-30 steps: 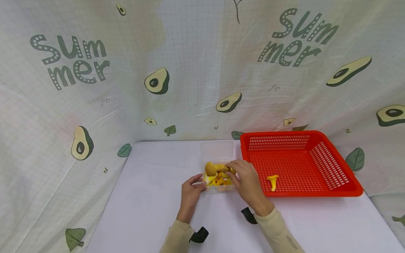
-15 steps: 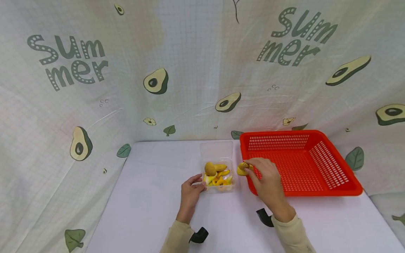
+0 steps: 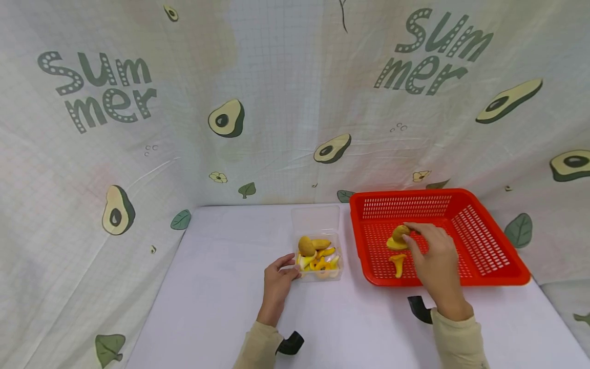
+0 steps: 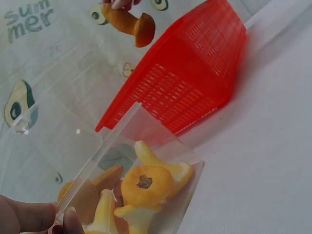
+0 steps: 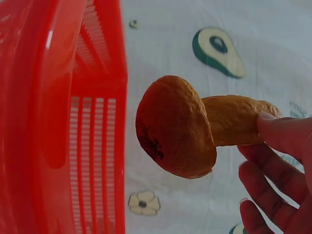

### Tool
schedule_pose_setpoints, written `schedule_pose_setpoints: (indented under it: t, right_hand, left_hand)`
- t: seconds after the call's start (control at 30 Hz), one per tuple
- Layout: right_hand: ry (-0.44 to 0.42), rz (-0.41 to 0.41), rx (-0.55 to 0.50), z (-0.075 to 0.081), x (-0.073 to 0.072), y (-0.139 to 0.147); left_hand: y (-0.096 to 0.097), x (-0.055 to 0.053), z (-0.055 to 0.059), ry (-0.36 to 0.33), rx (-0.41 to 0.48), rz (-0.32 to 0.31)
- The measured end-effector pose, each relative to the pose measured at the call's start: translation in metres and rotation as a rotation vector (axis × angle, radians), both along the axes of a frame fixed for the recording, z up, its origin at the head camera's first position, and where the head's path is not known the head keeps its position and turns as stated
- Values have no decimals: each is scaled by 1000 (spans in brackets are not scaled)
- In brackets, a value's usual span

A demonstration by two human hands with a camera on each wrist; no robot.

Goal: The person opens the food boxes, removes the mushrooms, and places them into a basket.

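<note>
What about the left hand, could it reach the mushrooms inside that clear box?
Probably yes: the left hand holds the clear box at its edge, whose open lid leaves the mushrooms uncovered.

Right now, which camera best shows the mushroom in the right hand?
Right wrist: the mushroom is large and central, with cap and most of the stem visible beyond the right hand. Head shows it small against the red basket; left wrist shows it smaller, near the top edge.
</note>
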State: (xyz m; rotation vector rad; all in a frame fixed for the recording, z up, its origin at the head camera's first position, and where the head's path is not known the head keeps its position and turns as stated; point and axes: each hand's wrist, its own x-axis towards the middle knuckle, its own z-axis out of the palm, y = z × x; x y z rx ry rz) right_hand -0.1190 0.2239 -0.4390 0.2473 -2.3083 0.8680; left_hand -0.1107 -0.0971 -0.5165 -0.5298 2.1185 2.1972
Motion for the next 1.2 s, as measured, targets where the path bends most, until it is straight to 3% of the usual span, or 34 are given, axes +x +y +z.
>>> schedule_pose_setpoints:
  t: [0.4,0.77,1.03,1.2]
  right_hand:
    - [-117,-125,53,-8,2,39]
    - [-216,-167,109,-17,0,57]
    - [-301,-156,153,-19,1,56]
    - [-227,-78,159,-19,3,38]
  left_hand:
    - [0,-1,-1,3,-5,7]
    - [0,0,0,19,2,-6]
    - [-1,1,0,14,-2,-2]
    - [0,2,1,-1,-11,4]
